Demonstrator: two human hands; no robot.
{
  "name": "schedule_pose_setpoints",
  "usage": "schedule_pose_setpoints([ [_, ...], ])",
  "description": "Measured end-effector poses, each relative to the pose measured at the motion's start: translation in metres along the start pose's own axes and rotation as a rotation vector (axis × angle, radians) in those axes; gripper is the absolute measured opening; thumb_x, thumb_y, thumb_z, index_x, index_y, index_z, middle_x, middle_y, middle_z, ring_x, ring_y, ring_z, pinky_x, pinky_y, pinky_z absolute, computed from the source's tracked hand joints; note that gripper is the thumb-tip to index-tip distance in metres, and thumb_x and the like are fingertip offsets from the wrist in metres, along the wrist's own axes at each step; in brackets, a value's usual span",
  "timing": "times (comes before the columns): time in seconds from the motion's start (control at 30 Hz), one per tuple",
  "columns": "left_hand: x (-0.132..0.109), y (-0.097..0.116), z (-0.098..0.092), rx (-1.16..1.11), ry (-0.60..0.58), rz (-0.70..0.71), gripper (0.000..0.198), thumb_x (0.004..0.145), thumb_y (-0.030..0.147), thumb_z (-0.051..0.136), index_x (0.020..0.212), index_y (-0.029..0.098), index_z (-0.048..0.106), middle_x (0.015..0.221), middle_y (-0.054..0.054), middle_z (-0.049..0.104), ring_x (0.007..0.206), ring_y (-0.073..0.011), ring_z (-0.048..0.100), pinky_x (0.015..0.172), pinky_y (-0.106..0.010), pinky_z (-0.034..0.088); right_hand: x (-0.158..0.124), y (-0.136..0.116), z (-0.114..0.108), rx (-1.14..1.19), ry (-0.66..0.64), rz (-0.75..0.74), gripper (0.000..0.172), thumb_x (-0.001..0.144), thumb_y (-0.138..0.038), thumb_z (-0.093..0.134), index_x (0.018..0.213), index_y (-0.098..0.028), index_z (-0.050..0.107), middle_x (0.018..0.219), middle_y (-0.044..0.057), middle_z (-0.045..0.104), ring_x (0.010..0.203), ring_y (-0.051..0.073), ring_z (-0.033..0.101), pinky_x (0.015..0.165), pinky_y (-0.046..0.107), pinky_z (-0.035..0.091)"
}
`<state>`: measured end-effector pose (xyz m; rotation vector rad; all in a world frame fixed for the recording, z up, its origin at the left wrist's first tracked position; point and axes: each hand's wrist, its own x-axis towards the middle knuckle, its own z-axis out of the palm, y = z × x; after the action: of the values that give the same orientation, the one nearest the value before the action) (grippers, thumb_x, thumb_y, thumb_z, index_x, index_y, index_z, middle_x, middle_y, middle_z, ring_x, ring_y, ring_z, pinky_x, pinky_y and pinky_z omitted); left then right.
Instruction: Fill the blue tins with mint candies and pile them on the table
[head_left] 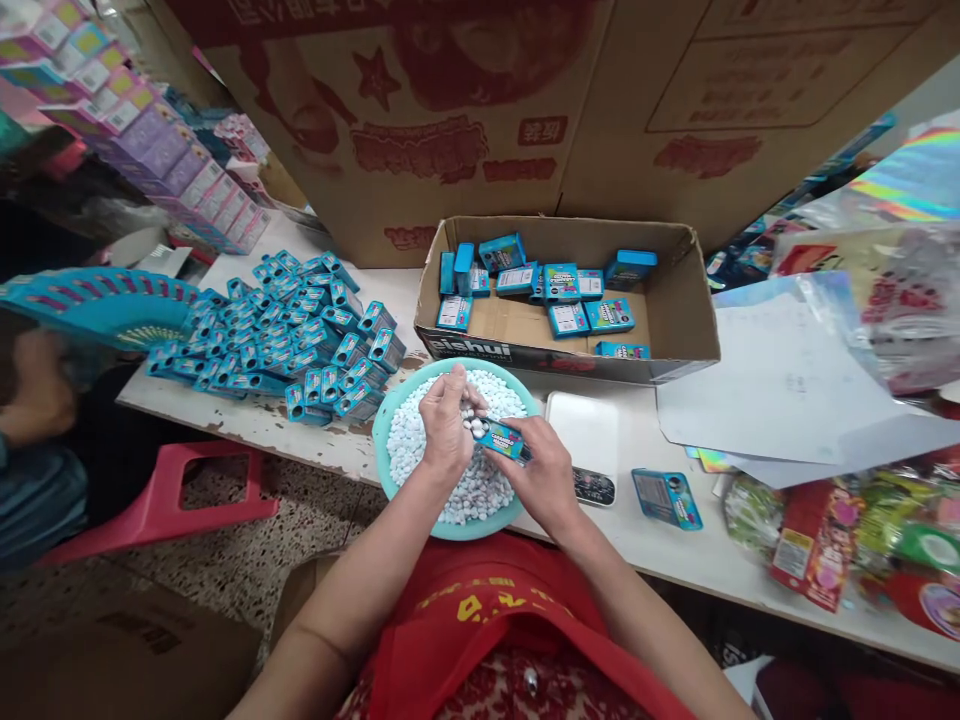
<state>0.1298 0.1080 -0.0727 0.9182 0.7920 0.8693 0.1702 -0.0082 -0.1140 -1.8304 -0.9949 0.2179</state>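
Box (little blue one) is over the teal basin, pinched in the right hand; left hand curls around white pellets at its left end. Guessing it's light and dentable, so hold its edges gently; pellets probably roll.

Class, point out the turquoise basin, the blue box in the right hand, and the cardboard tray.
Turquoise basin (380,442), head view: left rim.
Held blue box (500,440), head view: printed face.
Cardboard tray (574,240), head view: inner back wall.
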Motion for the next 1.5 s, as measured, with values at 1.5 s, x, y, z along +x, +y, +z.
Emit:
schedule_pose_setpoints([
  [1.5, 0.037, -0.01, -0.031, 0.208, -0.036, -0.182, 0.038, 0.073, 0.044, 0.068, 0.06, 0.016, 0.045, 0.048, 0.005, 0.043, 0.035, -0.0037, 0.036, 0.032, -0.015, 0.022, -0.096, 0.118, -0.11, -0.012, 0.656, 0.56, 0.033, 0.073, -0.043, 0.066, 0.092, -0.015, 0.065, 0.089, 0.008, 0.066, 0.081, 0.02, 0.063, 0.081, 0.04, 0.05],
])
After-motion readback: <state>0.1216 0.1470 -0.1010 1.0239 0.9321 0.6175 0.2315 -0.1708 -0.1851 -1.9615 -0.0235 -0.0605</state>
